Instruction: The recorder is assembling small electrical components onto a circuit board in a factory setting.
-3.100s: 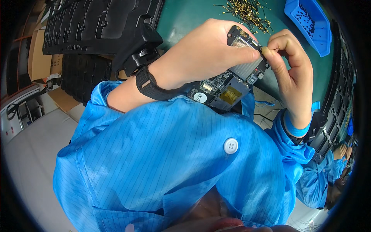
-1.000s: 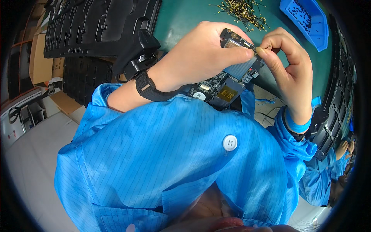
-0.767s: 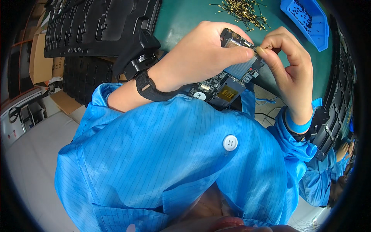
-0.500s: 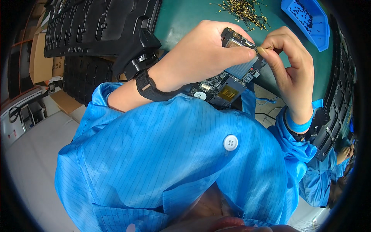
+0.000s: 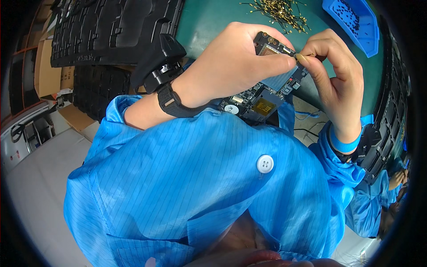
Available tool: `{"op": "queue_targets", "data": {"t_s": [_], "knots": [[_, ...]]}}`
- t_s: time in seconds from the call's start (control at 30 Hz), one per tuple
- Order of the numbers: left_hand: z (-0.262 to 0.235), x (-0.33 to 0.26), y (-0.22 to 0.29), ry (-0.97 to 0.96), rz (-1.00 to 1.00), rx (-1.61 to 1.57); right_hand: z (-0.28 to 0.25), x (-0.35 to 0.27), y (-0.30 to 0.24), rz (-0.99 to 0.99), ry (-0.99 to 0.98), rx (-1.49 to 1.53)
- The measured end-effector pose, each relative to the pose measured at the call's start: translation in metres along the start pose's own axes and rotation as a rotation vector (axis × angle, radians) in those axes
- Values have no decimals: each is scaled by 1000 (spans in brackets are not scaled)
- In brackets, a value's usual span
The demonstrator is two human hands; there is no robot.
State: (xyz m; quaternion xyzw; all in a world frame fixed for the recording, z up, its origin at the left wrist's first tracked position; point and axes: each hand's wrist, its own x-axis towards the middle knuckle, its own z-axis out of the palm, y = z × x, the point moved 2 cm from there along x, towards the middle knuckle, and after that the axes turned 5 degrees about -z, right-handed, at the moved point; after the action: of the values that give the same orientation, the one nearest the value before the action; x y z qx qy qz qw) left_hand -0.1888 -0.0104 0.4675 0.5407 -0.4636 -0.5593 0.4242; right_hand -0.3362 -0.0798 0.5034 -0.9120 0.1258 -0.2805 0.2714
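A black circuit board with a silvery shield, small chips and a round white sticker is held tilted in front of my chest. My left hand is closed around its left side, thumb lying across the top face. At the board's upper right edge, my right hand pinches with thumb and forefinger; something small and dark shows between the fingertips, too small to name. A heap of short black cables with gold-coloured ends lies on the green table beyond my hands.
A blue bin holding small dark parts stands at the far right. Black moulded trays are stacked at the left, with another black tray along the right edge. A cardboard box is further left. Another person's sleeve shows at lower right.
Almost nothing differs. My right hand has shifted very slightly to the right, its pinch staying at the board's edge. My left hand keeps its hold on the board.
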Motion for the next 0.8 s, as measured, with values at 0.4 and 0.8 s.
{"op": "queue_targets", "data": {"t_s": [0.4, 0.8], "knots": [[-2, -3, 1, 11, 2, -27, 0, 1, -3, -15, -2, 11], [-2, -5, 3, 84, 30, 36, 5, -8, 1, 311, -18, 379]]}}
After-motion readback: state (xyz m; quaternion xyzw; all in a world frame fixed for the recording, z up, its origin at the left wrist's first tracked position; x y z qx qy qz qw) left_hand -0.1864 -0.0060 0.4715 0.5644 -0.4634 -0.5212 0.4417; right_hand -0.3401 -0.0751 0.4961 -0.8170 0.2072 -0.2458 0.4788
